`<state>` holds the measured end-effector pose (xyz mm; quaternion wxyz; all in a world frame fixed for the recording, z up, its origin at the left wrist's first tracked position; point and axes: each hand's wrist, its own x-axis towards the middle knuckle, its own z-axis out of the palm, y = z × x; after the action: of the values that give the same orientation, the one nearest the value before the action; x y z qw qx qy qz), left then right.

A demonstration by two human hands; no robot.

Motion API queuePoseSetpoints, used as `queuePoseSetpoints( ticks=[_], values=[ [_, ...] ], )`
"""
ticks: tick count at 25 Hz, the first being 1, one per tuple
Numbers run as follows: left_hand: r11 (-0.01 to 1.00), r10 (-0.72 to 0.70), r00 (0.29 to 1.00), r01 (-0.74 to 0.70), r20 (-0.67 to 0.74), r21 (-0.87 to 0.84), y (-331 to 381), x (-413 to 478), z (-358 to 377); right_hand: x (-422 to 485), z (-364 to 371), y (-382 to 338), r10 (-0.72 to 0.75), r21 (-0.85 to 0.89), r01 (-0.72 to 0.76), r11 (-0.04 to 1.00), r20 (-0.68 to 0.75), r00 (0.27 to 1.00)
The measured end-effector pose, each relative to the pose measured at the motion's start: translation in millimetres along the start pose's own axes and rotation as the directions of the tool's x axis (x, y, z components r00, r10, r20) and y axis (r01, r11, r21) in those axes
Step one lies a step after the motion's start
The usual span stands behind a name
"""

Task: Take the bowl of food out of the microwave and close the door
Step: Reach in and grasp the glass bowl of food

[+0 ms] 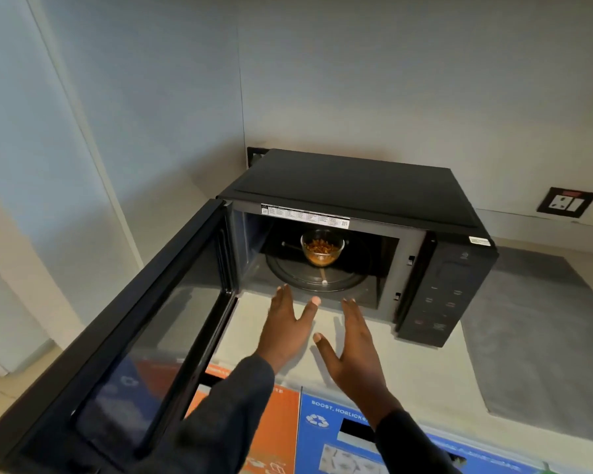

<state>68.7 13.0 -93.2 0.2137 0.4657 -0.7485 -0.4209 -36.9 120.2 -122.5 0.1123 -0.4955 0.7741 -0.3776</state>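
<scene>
A black microwave (356,186) stands on a pale counter with its door (134,319) swung wide open to the left. Inside, a clear glass bowl (322,249) of orange-brown food sits on the round glass turntable (288,271). My left hand (286,330) and my right hand (351,350) are held side by side in front of the opening, palms facing each other, fingers spread. Their fingertips reach the cavity's front edge, a short way from the bowl. Neither hand touches anything. Dark sleeves cover both forearms.
The control panel (440,299) fills the microwave's right side. A grey mat (534,330) lies on the counter (408,371) to the right. A wall socket (566,202) sits at the far right. Orange and blue recycling bin labels (322,425) show below the counter's front edge.
</scene>
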Motion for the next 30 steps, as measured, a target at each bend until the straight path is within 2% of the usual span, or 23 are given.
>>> queuePoseSetpoints(
  ticks=[2, 4, 7, 9, 11, 14, 19, 30],
  values=[
    [0.973, -0.029, 1.0, 0.027, -0.008, -0.228, -5.5, 16.4, 14.4, 17.6, 10.9, 5.7, 0.064, 0.116, -0.061, 0.991, -0.026, 0.998],
    [0.924, -0.033, 0.999, 0.024, -0.018, -0.381, -8.5, 36.6, 26.5, 41.1, 15.9, 11.5, 0.148, 0.306, -0.129, 0.943, -0.04, 0.988],
    [0.853, -0.01, 0.999, -0.014, -0.043, -0.522, -12.6, 74.7, 38.5, 79.0, 19.5, 24.8, 0.241, 0.609, -0.187, 0.771, -0.008, 0.97],
    [0.784, 0.023, 0.998, -0.059, -0.066, -0.618, -13.3, 101.4, 40.7, 101.6, 21.8, 32.0, 0.272, 0.748, -0.206, 0.631, 0.035, 0.962],
    [0.711, 0.049, 0.995, -0.095, -0.085, -0.697, -13.8, 128.7, 40.7, 124.6, 26.7, 39.9, 0.301, 0.833, -0.204, 0.514, 0.047, 0.952],
    [0.634, -0.001, 0.999, -0.038, -0.05, -0.772, -13.6, 163.2, 38.7, 155.8, 30.1, 46.6, 0.327, 0.899, -0.194, 0.391, 0.061, 0.943],
    [0.556, -0.043, 0.999, 0.02, -0.005, -0.831, -14.2, 199.9, 38.8, 191.7, 34.2, 49.5, 0.3, 0.927, -0.161, 0.34, 0.056, 0.952],
    [0.486, -0.005, 1.0, 0.019, 0.019, -0.874, -8.7, 216.3, 45.4, 209.2, 38.8, 32.9, 0.252, 0.916, -0.119, 0.383, 0.02, 0.968]
  ],
)
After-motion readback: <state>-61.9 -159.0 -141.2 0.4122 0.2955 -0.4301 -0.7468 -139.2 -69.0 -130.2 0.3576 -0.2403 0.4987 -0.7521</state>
